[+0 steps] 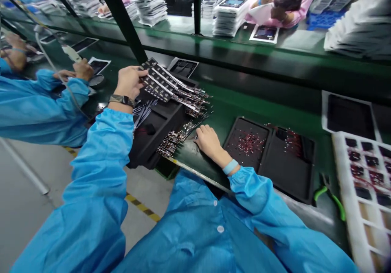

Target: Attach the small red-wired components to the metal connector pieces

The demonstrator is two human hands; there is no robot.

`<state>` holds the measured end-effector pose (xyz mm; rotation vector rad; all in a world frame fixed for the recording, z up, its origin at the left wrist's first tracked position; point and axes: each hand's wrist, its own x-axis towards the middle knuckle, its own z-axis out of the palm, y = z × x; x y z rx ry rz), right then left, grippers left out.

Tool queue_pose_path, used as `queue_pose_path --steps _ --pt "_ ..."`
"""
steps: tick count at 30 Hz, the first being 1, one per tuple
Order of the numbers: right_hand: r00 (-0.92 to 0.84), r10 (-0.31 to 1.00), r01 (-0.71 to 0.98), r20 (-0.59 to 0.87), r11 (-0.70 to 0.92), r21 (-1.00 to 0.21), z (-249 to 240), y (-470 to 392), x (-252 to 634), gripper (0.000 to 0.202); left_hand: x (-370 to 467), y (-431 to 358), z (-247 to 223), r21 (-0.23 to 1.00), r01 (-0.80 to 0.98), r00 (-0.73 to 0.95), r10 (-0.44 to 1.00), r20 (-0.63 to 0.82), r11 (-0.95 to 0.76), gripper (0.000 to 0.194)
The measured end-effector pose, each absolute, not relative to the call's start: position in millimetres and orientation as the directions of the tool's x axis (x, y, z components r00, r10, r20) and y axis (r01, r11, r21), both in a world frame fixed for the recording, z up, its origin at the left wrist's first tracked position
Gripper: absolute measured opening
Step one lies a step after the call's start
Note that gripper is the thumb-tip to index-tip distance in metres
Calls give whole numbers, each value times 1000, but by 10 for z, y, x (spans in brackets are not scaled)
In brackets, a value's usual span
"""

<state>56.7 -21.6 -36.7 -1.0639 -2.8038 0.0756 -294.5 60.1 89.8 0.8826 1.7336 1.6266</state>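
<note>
My left hand (130,81) pinches the left end of a sheet of black strips with white edges (166,81). Thin ends with small metal tips stick out on the sheet's right side. Beneath it is a black tray (159,120) holding loose dark strips. Lower on the bench, my right hand (209,143) rests with its fingers curled together. What is between those fingers, if anything, is too small to make out. Just left of it lie a bundle of small metal-ended parts (171,143) and several thin pieces.
Right of my right hand, one black tray (244,140) holds tiny red and white parts, beside another black tray (287,167). Green-handled pliers (328,195) lie near a white compartment box (339,175). A co-worker's blue sleeve (73,96) is at left; a pink-sleeved person sits across.
</note>
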Motion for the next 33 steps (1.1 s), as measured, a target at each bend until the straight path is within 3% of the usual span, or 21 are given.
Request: queue_pose_path --steps 7,15,27,33 --pt "-736 662 645 141 749 -149 -399 -165 654 41 -2917 629 836 1000 10 -664 748 2 6 35" --pt "-799 583 568 149 812 -131 -422 -149 644 13 -2845 584 796 1000 10 -695 719 -8 21 28" --pt "-782 607 581 139 792 -188 -313 -162 664 28 -2880 580 711 999 -25 -694 720 -32 20 26" --pt "-715 679 609 167 722 -328 -354 -119 707 30 -2878 565 723 999 -24 -697 716 -36 26 24"
